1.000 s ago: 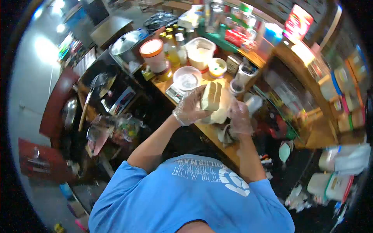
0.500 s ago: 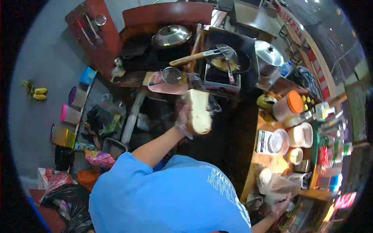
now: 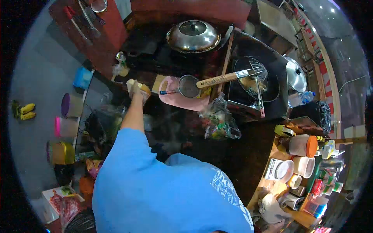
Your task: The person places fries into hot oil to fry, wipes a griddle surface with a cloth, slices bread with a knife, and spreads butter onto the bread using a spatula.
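Observation:
At the end of my outstretched left arm, my left hand (image 3: pixel 136 90) in a clear plastic glove is closed around pale, brown-crusted bread (image 3: pixel 145 89). It is left of a pink cutting board (image 3: pixel 182 99), on which a round strainer (image 3: pixel 189 86) lies. My right hand (image 3: pixel 276 226) is low at the right edge of view, beside a whitish plastic bag (image 3: pixel 272 207); its fingers are too dim and cut off to make out.
A pan (image 3: pixel 254 83) with food sits on the stove, a wooden-handled wire skimmer (image 3: pixel 221 79) across it. A lidded wok (image 3: pixel 193 35) stands behind. Clear plastic bags (image 3: pixel 221 120) hang by the counter edge. Tubs, a scale (image 3: pixel 274 169) and an orange-lidded jar (image 3: pixel 301 145) crowd the right table.
My left hand has carried the bread leftward and away from my body, from the middle to left of the cutting board. My right hand has dropped lower, and the view has shifted.

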Available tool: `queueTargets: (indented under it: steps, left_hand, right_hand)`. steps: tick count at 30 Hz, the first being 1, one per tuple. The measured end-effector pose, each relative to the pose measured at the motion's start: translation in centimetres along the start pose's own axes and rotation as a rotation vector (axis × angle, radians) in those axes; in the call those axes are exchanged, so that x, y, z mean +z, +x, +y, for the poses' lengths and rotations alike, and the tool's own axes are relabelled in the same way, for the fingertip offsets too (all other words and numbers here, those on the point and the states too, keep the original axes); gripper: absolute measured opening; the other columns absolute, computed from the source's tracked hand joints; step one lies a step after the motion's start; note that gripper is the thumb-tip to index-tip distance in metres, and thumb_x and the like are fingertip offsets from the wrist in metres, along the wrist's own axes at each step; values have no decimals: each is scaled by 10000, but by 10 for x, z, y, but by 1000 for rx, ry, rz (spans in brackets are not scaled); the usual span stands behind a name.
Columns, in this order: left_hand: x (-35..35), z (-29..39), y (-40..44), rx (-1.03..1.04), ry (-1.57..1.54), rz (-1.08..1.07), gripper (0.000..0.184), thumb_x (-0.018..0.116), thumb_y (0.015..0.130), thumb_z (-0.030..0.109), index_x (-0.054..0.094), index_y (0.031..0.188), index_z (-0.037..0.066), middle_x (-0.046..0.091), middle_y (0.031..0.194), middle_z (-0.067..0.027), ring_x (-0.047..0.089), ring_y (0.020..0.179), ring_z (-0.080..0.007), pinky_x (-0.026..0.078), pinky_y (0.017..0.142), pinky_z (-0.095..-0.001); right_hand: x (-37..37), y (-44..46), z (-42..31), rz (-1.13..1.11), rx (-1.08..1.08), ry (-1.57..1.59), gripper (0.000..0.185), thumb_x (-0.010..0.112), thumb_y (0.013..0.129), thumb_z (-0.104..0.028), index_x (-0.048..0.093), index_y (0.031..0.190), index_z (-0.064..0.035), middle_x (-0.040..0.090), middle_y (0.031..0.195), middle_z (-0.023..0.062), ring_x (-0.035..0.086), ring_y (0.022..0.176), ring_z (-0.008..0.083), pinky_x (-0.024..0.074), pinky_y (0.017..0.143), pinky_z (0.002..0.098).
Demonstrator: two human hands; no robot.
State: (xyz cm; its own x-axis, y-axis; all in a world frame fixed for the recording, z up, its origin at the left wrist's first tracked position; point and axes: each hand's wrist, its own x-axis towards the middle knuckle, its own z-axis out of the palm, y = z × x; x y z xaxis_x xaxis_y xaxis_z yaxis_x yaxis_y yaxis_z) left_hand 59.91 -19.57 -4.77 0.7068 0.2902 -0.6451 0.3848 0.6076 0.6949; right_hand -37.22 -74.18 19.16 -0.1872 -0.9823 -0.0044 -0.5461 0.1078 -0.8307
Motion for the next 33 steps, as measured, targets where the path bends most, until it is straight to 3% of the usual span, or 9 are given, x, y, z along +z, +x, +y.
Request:
queueTargets:
  steps: [2, 4, 7, 12, 15, 18, 26, 28, 33]
  left_hand:
    - [19, 11, 11, -73, -66, -153, 496, 692, 838, 534, 607, 1159, 166, 608, 1059, -71, 594, 853, -275, 509, 746, -438]
    - [31, 8, 32, 26, -59, -116, 658, 625, 854, 619, 582, 1272, 112, 588, 1295, -48, 566, 1142, -278, 490, 937, -433]
    - [33, -1, 7, 103, 112, 165, 718, 653, 851, 570, 566, 1288, 6, 617, 1269, -108, 612, 1110, -301, 504, 926, -444]
    - [-45, -70, -20, 771, 956, 345, 601, 555, 891, 527, 671, 984, -55, 673, 1004, -287, 664, 944, -404, 487, 819, -504]
    - [-101, -135, -112, 724, 1065, -92, 273, 632, 916, 227, 663, 1045, -12, 695, 963, -177, 653, 937, -322, 487, 856, -419]
    - [-89, -174, -269, 489, 1340, -494, 287, 649, 914, 240, 686, 1085, 14, 717, 991, -128, 672, 920, -261, 503, 860, -354]
    - [-1, -330, -578, 787, 1238, -1889, 259, 703, 871, 198, 705, 1065, 26, 718, 990, -156, 703, 868, -264, 553, 783, -375]
    - [18, -341, -674, 551, 1372, -2106, 370, 721, 857, 206, 657, 1175, 27, 696, 1091, -171, 692, 930, -277, 556, 818, -372]
    - [19, -423, -844, 917, 778, -2142, 744, 821, 746, 320, 506, 1360, 42, 636, 1220, -199, 619, 1118, -372, 481, 973, -436]
  right_hand:
    - [24, -17, -17, -25, 18, -5, 673, 758, 824, -384, 507, 1318, -1, 611, 1155, 112, 592, 1008, 249, 501, 855, 398]
    - [38, -28, -30, -58, 33, -2, 683, 761, 821, -382, 500, 1324, 0, 609, 1163, 114, 588, 1021, 251, 497, 864, 398]
    - [53, -40, -44, -104, 39, 15, 697, 765, 817, -378, 490, 1333, 1, 607, 1176, 116, 582, 1040, 253, 491, 878, 396]
    - [70, -50, -58, -163, 27, 89, 722, 773, 809, -373, 474, 1349, 2, 602, 1197, 121, 573, 1071, 256, 481, 901, 394]
    - [75, -50, -63, -190, -14, 132, 737, 777, 805, -369, 464, 1358, 3, 600, 1210, 123, 567, 1090, 258, 475, 914, 393]
    - [70, -47, -71, -192, -65, 170, 752, 782, 800, -366, 454, 1367, 4, 597, 1223, 126, 561, 1109, 260, 469, 928, 392]
    - [28, -15, -76, -256, -232, 278, 794, 793, 788, -357, 427, 1392, 7, 590, 1257, 132, 546, 1159, 266, 453, 964, 389]
    - [16, -7, -74, -277, -265, 301, 805, 796, 785, -354, 421, 1398, 8, 588, 1265, 134, 542, 1172, 267, 449, 973, 388]
    - [-11, 8, -57, -294, -342, 342, 832, 804, 778, -348, 404, 1414, 9, 584, 1287, 138, 533, 1203, 271, 439, 996, 386]
